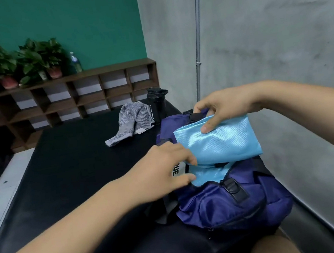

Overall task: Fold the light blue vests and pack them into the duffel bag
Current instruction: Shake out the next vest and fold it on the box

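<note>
A dark blue duffel bag point(225, 205) lies on the black padded bench point(73, 181) at the right, its top zip open. A folded light blue vest point(221, 140) is held over the opening. My right hand point(225, 106) grips its far edge, thumb on top. My left hand point(163, 171) grips its near left edge at the bag's mouth. Another light blue vest point(206, 174) lies inside the bag under the first, partly hidden.
A grey striped towel point(129, 122) and a black sports bottle point(156, 104) lie at the bench's far end. A brown cubby shelf point(76, 93) with potted plants point(7, 62) stands behind. A grey concrete wall point(276, 27) runs close along the right.
</note>
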`<state>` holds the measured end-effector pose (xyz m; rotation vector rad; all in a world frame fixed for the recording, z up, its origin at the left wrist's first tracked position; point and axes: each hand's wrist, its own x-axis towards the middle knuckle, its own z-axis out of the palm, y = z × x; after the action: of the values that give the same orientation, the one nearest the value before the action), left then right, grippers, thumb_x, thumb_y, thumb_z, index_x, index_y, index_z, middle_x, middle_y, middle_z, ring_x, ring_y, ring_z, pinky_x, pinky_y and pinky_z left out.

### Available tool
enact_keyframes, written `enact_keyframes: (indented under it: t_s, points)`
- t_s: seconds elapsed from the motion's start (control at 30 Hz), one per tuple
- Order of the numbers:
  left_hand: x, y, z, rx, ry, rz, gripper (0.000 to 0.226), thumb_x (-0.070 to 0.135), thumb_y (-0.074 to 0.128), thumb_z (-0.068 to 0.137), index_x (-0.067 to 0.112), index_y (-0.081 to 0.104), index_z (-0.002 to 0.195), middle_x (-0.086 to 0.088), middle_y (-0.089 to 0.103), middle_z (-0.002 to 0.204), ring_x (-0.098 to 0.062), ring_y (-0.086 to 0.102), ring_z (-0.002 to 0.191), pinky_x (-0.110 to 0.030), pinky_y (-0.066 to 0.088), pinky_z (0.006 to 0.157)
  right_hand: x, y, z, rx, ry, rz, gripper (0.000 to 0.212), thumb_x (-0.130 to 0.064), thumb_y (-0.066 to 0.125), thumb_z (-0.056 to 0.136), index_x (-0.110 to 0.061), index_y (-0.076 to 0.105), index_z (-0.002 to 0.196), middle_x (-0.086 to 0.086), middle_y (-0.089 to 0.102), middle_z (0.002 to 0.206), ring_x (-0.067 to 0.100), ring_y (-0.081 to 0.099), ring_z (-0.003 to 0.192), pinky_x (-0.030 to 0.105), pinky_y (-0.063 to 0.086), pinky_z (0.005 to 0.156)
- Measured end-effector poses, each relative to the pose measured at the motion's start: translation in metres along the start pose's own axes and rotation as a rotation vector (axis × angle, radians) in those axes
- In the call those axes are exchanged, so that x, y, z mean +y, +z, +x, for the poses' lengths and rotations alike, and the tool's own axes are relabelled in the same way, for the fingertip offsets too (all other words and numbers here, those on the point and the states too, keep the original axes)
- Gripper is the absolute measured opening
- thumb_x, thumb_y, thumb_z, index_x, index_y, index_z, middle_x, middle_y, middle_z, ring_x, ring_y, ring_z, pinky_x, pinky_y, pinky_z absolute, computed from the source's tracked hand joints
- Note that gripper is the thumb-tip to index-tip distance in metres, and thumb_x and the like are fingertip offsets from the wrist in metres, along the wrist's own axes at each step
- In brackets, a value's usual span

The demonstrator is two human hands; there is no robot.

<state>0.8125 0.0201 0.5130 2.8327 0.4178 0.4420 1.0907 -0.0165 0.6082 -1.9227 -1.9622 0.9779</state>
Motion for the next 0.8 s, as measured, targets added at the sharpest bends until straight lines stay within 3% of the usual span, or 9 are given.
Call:
enact_keyframes:
  t_s: [0.07, 0.17, 0.3, 0.43, 0.57, 0.63, 0.7, 0.8]
  points:
    - [0.0, 0.006, 0.0, -0.045, 0.053, 0.119, 0.036, 0.066, 0.064, 0.097, 0.04, 0.066, 0.121, 0.021, 0.062, 0.119, 0.0, 0.048, 0.123, -0.03, 0.034, 0.103, 0.007, -0.005, 0.001, -0.034, 0.03, 0.006, 0.033, -0.033, 0.087, 0.089, -0.023, 0.069, 0.115, 0.01, 0.08, 0.104, 0.035, 0.079, 0.096, 0.052, 0.063, 0.085]
    - [-0.002, 0.007, -0.003, -0.117, 0.115, 0.219, 0.046, 0.08, 0.051, 0.095, 0.039, 0.067, 0.106, 0.02, 0.063, 0.105, -0.001, 0.047, 0.124, -0.036, 0.032, 0.107, 0.015, -0.01, 0.003, -0.076, 0.067, -0.025, 0.031, -0.032, 0.087, 0.089, -0.022, 0.07, 0.113, 0.009, 0.081, 0.103, 0.034, 0.079, 0.095, 0.05, 0.063, 0.082]
    - [-0.007, -0.006, -0.011, -0.064, 0.152, 0.313, 0.039, 0.072, 0.053, 0.1, 0.035, 0.063, 0.093, 0.017, 0.059, 0.091, -0.006, 0.049, 0.114, -0.037, 0.035, 0.104, 0.016, 0.0, 0.013, -0.124, 0.072, -0.059, 0.027, -0.029, 0.087, 0.09, -0.02, 0.07, 0.108, 0.003, 0.08, 0.094, 0.028, 0.079, 0.088, 0.04, 0.063, 0.071]
    - [-0.008, -0.023, -0.013, 0.003, 0.17, 0.284, 0.035, 0.068, 0.052, 0.103, 0.036, 0.065, 0.094, 0.016, 0.061, 0.092, -0.007, 0.052, 0.114, -0.034, 0.034, 0.106, 0.005, 0.023, 0.027, -0.226, 0.02, 0.049, 0.03, -0.031, 0.083, 0.094, -0.023, 0.067, 0.118, -0.005, 0.079, 0.09, 0.019, 0.077, 0.086, 0.036, 0.06, 0.073]
    - [-0.002, -0.028, -0.009, -0.012, 0.13, 0.286, 0.037, 0.068, 0.05, 0.103, 0.037, 0.067, 0.092, 0.017, 0.061, 0.089, -0.005, 0.051, 0.111, -0.03, 0.034, 0.105, 0.004, 0.053, 0.044, -0.326, 0.003, 0.081, 0.043, -0.031, 0.083, 0.094, -0.008, 0.061, 0.124, 0.007, 0.078, 0.105, 0.026, 0.076, 0.096, 0.051, 0.06, 0.089]
    - [0.002, -0.024, -0.003, -0.059, 0.086, 0.309, 0.042, 0.069, 0.044, 0.102, 0.036, 0.067, 0.089, 0.015, 0.062, 0.086, -0.006, 0.053, 0.106, -0.032, 0.038, 0.103, 0.008, 0.065, 0.049, -0.319, 0.034, 0.009, 0.046, -0.036, 0.086, 0.091, -0.017, 0.063, 0.127, -0.006, 0.08, 0.099, 0.017, 0.077, 0.095, 0.047, 0.06, 0.094]
    - [0.007, -0.017, 0.005, -0.094, 0.077, 0.302, 0.039, 0.064, 0.045, 0.103, 0.034, 0.069, 0.093, 0.013, 0.064, 0.086, -0.011, 0.058, 0.098, -0.036, 0.046, 0.096, 0.012, 0.072, 0.048, -0.275, 0.04, -0.094, 0.046, -0.042, 0.086, 0.089, -0.027, 0.065, 0.126, -0.02, 0.076, 0.092, 0.001, 0.072, 0.09, 0.033, 0.055, 0.093]
    - [0.015, -0.007, 0.023, -0.157, 0.011, 0.234, 0.021, 0.051, 0.058, 0.104, 0.037, 0.071, 0.113, 0.013, 0.069, 0.104, -0.013, 0.064, 0.101, -0.04, 0.053, 0.089, 0.022, 0.072, 0.042, -0.193, 0.049, -0.187, 0.044, -0.052, 0.085, 0.085, -0.04, 0.062, 0.121, -0.02, 0.07, 0.105, 0.004, 0.065, 0.1, 0.032, 0.051, 0.098]
